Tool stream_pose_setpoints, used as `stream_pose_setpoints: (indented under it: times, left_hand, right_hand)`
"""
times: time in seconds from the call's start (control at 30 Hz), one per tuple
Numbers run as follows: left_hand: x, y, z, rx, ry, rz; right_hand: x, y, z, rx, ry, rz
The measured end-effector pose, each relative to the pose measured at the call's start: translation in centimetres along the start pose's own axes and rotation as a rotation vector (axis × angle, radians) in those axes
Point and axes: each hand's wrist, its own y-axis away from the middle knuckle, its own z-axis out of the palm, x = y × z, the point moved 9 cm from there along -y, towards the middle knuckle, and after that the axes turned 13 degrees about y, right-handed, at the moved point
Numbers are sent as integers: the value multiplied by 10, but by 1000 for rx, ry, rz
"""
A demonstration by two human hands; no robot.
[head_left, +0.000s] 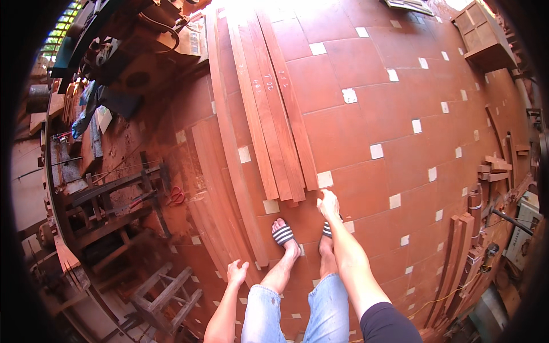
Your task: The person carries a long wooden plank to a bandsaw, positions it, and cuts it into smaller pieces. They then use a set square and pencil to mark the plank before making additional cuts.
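Several long reddish-brown wooden boards (274, 114) lie side by side on the floor ahead of my feet, some with pale handwritten marks. My right hand (328, 206) hovers just beyond the near end of the rightmost board, its fingers loosely bent and apart, holding nothing that I can see. Low on the left, my left hand (237, 272) hangs with thumb and fingers apart and nothing in it. Nearest to it are a long narrow board (237, 171) and some wider planks (214, 228) on the floor.
Red tiles with small white insets make up the floor (366, 131). Machinery (143, 68) and a dark metal frame (114, 200) stand left, with red-handled scissors (176, 196) and a wooden stool (166, 297). More timber (457, 251) and a wooden cabinet (483, 34) are at right.
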Motion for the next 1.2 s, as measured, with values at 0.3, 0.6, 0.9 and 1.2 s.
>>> stream_pose_setpoints:
  times: [0.3, 0.6, 0.9, 1.2]
  left_hand:
    - [-75, 159, -16, -171, 194, -123]
    - [-54, 209, -76, -288, 623, -88]
    - [-77, 143, -161, -146, 817, -60]
    - [23, 219, -186, 27, 1241, 247]
  right_hand:
    - [102, 252, -149, -453, 284, 431]
    - [15, 234, -348, -157, 332, 364]
    - [-250, 146, -377, -23, 185, -129]
    - [-552, 236, -354, -182, 135, -779]
